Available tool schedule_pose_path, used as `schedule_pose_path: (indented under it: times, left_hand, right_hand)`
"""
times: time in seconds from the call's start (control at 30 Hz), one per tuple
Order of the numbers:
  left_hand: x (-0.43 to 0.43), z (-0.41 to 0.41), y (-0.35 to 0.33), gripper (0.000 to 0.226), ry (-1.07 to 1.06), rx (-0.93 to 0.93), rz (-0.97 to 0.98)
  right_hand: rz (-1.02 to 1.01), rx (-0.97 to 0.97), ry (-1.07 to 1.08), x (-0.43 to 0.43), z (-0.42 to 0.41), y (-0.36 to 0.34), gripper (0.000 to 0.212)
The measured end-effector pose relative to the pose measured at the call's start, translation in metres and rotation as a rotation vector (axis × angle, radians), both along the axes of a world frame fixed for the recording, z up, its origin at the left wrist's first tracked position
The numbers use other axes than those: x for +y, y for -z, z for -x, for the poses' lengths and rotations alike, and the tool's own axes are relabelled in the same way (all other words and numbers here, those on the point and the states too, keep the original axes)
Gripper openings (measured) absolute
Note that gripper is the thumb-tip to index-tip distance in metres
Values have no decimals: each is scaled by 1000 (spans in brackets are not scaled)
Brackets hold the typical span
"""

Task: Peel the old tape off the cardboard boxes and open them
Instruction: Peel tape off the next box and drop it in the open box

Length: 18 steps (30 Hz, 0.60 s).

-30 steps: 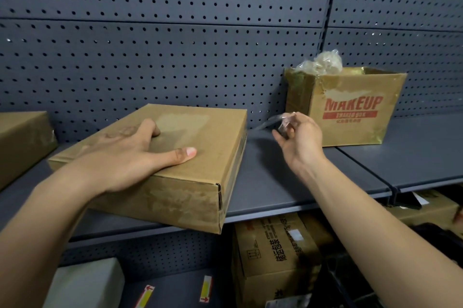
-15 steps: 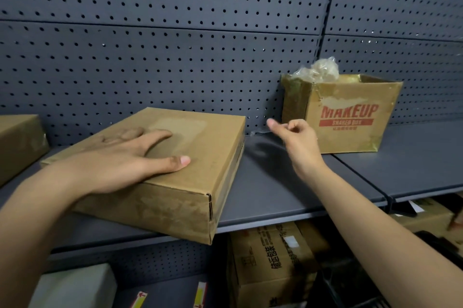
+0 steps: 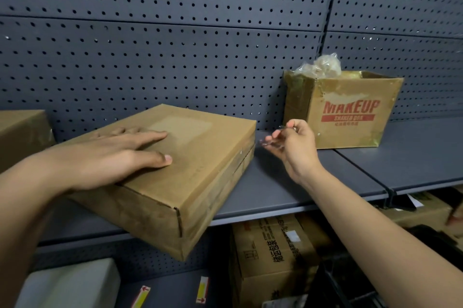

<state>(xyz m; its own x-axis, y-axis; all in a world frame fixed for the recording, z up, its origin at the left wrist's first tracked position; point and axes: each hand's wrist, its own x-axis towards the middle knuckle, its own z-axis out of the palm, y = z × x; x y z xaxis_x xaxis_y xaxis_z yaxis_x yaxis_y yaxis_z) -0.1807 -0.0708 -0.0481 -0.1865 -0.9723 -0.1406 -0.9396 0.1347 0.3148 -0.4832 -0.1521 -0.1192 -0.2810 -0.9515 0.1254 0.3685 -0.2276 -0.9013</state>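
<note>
A flat closed cardboard box [image 3: 200, 157] lies on the grey shelf [image 3: 275, 189], one corner hanging over the front edge. A paler patch shows on its lid. My left hand [image 3: 120, 154] rests flat on the lid with straight fingers. My right hand [image 3: 295, 147] hovers just right of the box's far right corner, above the shelf. Its curled fingers pinch a crumpled strip of clear tape [image 3: 269, 143]. The hand does not touch the box.
An open box marked MAKEUP [image 3: 350, 117] stands at the back right with a plastic bag [image 3: 323, 67] sticking out. Another cardboard box [image 3: 22, 134] sits at the far left. Pegboard wall behind. Below the shelf are printed cartons [image 3: 273, 252] and a white box [image 3: 70, 285].
My right hand reached toward the back of the shelf, then drew back nearer the flat box, the clear tape still at its fingers. My left hand stayed flat on the lid.
</note>
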Motion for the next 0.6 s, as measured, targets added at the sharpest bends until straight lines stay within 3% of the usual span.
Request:
schedule_pose_path:
  times: [0.1,0.17,0.23,0.37,0.43,0.6]
  left_hand:
    - [7,11,-2,115,-82,-76,56]
    - [11,17,-4,126,-139,-145,77]
    - [12,17,-3,138,-165,-180,92]
    - [17,11,-2,142,-209,-186,78]
    - [20,11,-4,130,-235,-134,66]
    - [21,20,1,56,-175,-57,179]
  right_hand:
    - [-145,-38,-93,4,-2,-3,8]
    - [-193,20,-169,10,-6,-6,7]
    - [-150,161,-236,17,-14,-6,10]
    - [17,593,-356,28,-17,-4,34]
    - [116,854,-403,34,-15,-8,44]
    - [235,1177,-373,41,-16,-7,37]
